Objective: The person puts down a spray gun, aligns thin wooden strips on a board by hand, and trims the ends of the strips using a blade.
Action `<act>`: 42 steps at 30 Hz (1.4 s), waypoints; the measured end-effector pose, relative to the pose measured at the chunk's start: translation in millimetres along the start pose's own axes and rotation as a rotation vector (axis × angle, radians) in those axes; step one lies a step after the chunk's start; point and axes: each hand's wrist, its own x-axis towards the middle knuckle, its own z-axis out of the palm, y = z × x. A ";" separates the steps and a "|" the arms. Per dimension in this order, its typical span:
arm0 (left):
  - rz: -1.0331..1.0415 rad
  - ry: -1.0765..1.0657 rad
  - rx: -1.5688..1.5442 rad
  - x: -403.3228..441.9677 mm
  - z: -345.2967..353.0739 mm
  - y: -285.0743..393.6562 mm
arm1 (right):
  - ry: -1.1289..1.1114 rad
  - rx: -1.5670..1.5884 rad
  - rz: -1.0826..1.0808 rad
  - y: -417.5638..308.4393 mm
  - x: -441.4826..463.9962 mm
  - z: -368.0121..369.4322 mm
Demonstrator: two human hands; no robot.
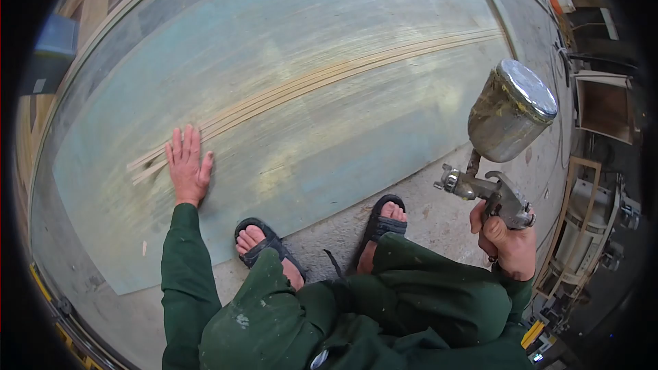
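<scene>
Several thin wooden strips lie side by side across a large pale green-blue board on the floor. My left hand rests flat on the strips near their left end, fingers stretched out. Beyond it the strip ends fan slightly apart. At the right, my right hand is wrapped round the handle of a metal spray gun, held above the concrete floor. The gun's nozzle points left, and a stained metal cup with a shiny lid sits on top of it.
My sandalled feet stand at the board's near edge. A blue container is at the upper left. Along the right are an open wooden box, a wooden frame around metal equipment, and hoses. A small wood scrap lies on the board.
</scene>
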 end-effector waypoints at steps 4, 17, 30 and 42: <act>-0.001 -0.015 0.008 0.6 -2.1 1.3 | 0.171 -0.048 -0.072 8.3 -5.9 -21.3; 0.004 -0.014 0.022 0.1 -0.7 -0.3 | 0.403 -0.220 -0.163 10.8 -13.1 -57.7; -0.001 -0.008 0.021 -0.6 1.3 -0.6 | 0.164 -0.043 -0.059 1.0 -25.5 -24.5; 0.005 0.001 0.009 -0.1 -0.3 0.6 | 0.002 -0.007 -0.043 7.1 -4.4 6.2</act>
